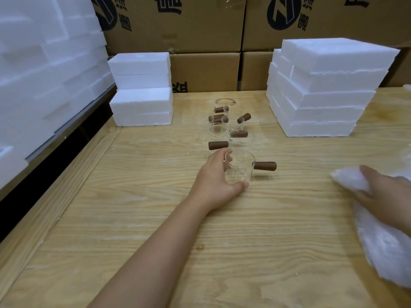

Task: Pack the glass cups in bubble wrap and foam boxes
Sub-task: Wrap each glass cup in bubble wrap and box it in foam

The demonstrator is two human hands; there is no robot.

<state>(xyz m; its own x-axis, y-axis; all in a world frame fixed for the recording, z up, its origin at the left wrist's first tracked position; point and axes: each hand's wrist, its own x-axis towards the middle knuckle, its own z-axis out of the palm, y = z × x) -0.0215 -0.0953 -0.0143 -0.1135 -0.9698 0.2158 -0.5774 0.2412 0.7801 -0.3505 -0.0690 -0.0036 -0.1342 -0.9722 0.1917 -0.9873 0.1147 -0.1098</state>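
Pale wooden table point(289, 230), printed cardboard cartons point(204, 70) stacked behind

Partial, unreadable Chinese print on cardboard boxes point(200, 36)
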